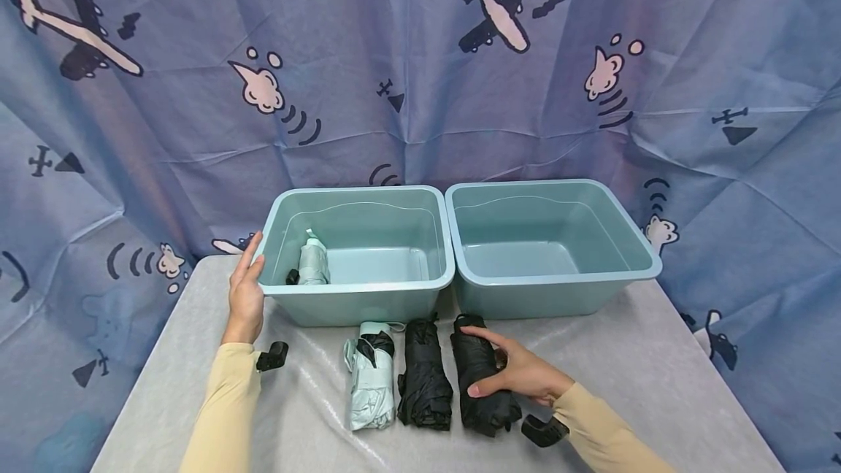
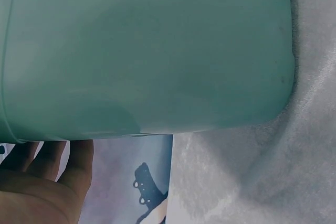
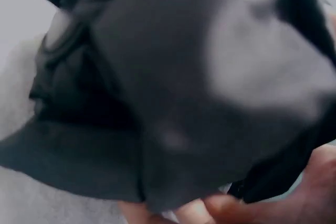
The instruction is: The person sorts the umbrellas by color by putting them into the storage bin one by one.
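My right hand [image 1: 525, 373] grips the rightmost black folded umbrella [image 1: 474, 363], thumb across its near part and a finger reaching toward its far end. Loose dark canopy fabric [image 3: 173, 77] fills the right wrist view, with fingers [image 3: 194, 211] along its lower edge. Left of it lie another black folded umbrella [image 1: 423, 378] and a pale green one [image 1: 372, 385], side by side. My left hand [image 1: 247, 305] rests against the left end of the left green bin [image 1: 355, 306], fingers fairly straight at the rim. Inside that bin is a pale green folded umbrella [image 1: 313, 263].
A small black piece [image 1: 292, 277] shows beside the umbrella in the left bin. A matching right bin [image 1: 558, 298] stands close against it. Both are on a grey cloth-covered table [image 1: 309, 400], before a blue curtain [image 1: 407, 57] printed with planes.
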A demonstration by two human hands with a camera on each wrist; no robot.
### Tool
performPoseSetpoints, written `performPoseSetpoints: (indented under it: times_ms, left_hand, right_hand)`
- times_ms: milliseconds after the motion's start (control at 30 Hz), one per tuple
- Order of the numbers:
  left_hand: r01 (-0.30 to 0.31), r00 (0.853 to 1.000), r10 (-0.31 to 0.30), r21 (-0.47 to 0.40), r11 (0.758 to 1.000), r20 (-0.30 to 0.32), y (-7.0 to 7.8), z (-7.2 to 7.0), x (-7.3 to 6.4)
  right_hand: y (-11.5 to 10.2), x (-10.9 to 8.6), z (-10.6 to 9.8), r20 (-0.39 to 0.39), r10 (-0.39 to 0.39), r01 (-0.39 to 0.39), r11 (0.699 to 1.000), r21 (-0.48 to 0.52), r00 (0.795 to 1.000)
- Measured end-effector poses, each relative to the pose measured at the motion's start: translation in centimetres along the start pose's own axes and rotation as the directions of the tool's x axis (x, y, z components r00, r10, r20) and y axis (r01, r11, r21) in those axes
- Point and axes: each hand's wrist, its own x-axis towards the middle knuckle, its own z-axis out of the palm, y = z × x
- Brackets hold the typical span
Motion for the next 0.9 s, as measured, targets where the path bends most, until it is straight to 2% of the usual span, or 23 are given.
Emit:
performPoseSetpoints:
  times_ms: [233,467,567,667,900]
  left_hand:
    - [-0.003,1.000,0.003,0.024,1.000,0.000,0.0,0.0,0.1]
    - [-0.002,1.000,0.002,0.008,1.000,-0.011,0.0,-0.1,0.2]
    - [-0.009,1.000,0.009,0.004,1.000,-0.016,0.0,-0.1,0.2]
    - [-0.021,1.000,0.021,-0.001,1.000,-0.019,0.1,-0.1,0.2]
    - [-0.024,1.000,0.024,0.002,1.000,-0.015,0.1,0.0,0.2]
  right_hand:
    - [-1.5,-2.5,0.2,-0.017,-0.024,0.023,0.999,-0.030,1.000]
    - [-3.4,-5.0,0.7,-0.049,-0.068,0.068,0.998,0.009,0.997]
    - [-4.4,-6.1,0.9,-0.070,-0.109,0.106,0.993,-0.045,0.992]
    - [-5.5,-7.1,0.9,-0.058,-0.155,0.152,0.987,-0.059,0.986]
    - [-8.6,-8.2,0.0,-0.036,-0.315,0.308,0.942,-0.132,0.948]
